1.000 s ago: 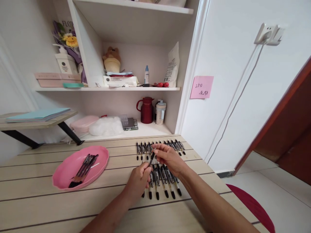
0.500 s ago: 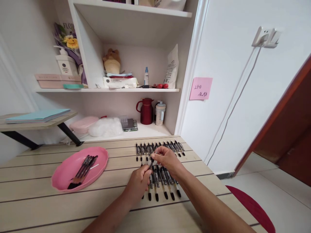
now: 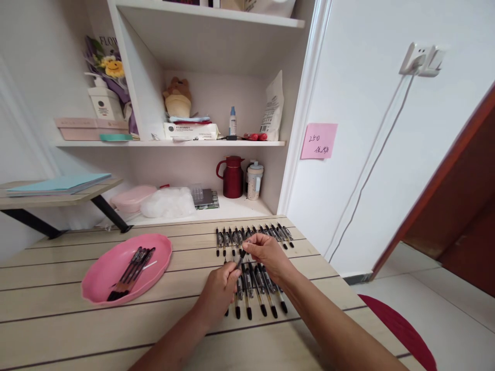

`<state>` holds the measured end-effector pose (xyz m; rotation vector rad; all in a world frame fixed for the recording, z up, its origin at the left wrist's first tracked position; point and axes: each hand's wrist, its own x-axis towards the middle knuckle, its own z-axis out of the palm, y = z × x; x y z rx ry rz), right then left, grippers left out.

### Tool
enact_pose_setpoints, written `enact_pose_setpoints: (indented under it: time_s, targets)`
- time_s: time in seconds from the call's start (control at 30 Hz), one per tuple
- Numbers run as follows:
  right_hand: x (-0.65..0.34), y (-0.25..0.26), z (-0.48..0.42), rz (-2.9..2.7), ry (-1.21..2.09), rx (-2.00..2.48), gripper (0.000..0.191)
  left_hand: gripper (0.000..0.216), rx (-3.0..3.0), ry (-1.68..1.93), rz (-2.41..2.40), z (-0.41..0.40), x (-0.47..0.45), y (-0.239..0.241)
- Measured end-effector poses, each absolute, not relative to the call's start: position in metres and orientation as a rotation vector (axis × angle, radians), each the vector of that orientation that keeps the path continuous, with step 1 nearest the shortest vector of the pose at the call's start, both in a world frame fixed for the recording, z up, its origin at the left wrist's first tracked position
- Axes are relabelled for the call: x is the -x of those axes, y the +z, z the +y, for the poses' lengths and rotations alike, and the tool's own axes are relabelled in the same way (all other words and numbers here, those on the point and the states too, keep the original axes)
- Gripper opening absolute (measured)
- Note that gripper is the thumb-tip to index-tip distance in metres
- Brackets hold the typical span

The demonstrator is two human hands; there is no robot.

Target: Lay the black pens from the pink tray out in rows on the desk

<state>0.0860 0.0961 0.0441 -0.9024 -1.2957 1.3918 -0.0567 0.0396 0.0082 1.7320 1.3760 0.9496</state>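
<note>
Between my two hands a black pen (image 3: 240, 259) is held at a slant over the table. My left hand (image 3: 218, 288) is closed around its lower part. The thumb and fingertips of my right hand (image 3: 267, 254) pinch its upper end; whatever small part lies under those fingertips is hidden. Below my hands lies a near row of pens (image 3: 260, 291) with clear barrels and black ends, partly covered by my hands. Behind them a far row of similar pens (image 3: 273, 233) lies side by side on the wooden-slat table (image 3: 170, 330).
To the left, a pink scalloped tray (image 3: 154, 278) holds several dark pens (image 3: 133, 270) and a thin white stick. A small raised stand (image 3: 77, 198) bears a blue folder. Shelving at the back holds a red jug (image 3: 233, 178) and a tumbler (image 3: 254, 180).
Both hands keep their grip on the pen, with the right fingertips shifted very slightly at its upper end. The rows of pens and the tray look the same.
</note>
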Motion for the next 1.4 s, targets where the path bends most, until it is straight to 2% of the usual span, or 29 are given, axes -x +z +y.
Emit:
enact_pose_setpoints:
  time_s: [0.2, 0.5, 0.63, 0.73, 0.9, 0.97, 1.13, 1.27, 1.33, 1.4]
  targets:
    - [-0.088, 0.042, 0.099, -1.315, 1.523, 0.850, 0.025, 0.025, -1.698, 0.950, 1.401, 0.041, 0.058, 0.008]
    - [-0.084, 0.039, 0.099, -1.300, 1.379, 0.867, 0.027, 0.025, -1.935, 0.963, 1.537, 0.041, 0.062, 0.013]
    - [-0.093, 0.046, 0.103, -1.482, 1.344, 0.947, 0.027, 0.025, -1.933, 0.963, 1.547, 0.040, 0.062, 0.013]
    - [-0.114, 0.056, 0.112, -1.726, 1.141, 1.119, 0.022, 0.026, -1.870, 0.965, 1.562, 0.040, 0.062, 0.013]
    - [-0.153, 0.053, 0.115, -2.187, 0.432, 1.749, 0.004, 0.026, -1.819, 0.980, 1.528, 0.040, 0.063, 0.015]
    - [-0.161, 0.043, 0.110, -2.222, 0.307, 1.880, 0.011, 0.027, -1.811, 0.989, 1.510, 0.040, 0.063, 0.015]
    - [-0.169, 0.019, 0.100, -2.195, 0.310, 1.917, 0.024, 0.027, -1.771, 0.977, 1.489, 0.037, 0.061, 0.014]
    - [-0.169, 0.024, 0.107, -2.124, 0.356, 1.839, 0.013, 0.031, -1.751, 0.945, 1.450, 0.035, 0.060, 0.013]
    - [-0.161, 0.033, 0.111, -1.961, 0.594, 1.623, 0.003, 0.032, -1.741, 0.917, 1.423, 0.034, 0.058, 0.013]
    - [-0.147, 0.043, 0.113, -1.675, 0.932, 1.284, 0.011, 0.033, -1.738, 0.894, 1.394, 0.034, 0.057, 0.014]
